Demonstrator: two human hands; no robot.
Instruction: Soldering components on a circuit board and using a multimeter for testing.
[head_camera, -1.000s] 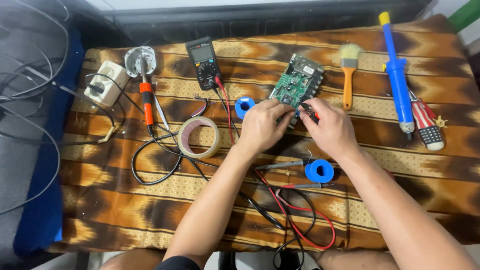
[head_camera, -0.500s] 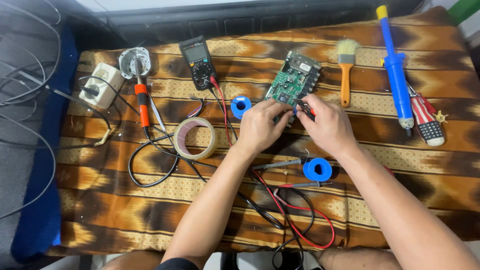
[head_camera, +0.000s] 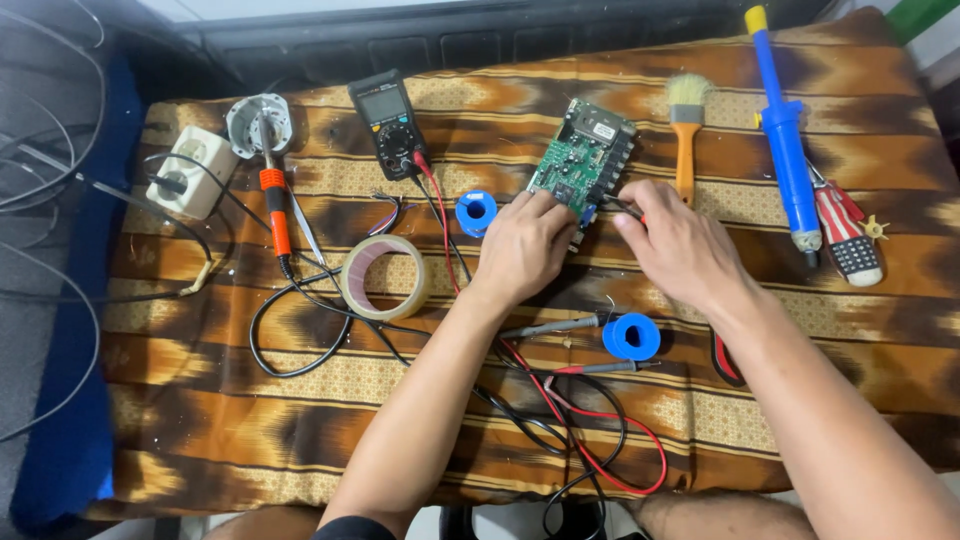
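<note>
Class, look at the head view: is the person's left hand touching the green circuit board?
Touching. The head view shows the left hand with its fingertips lying on the lower edge of the green circuit board, with no gap between them.
</note>
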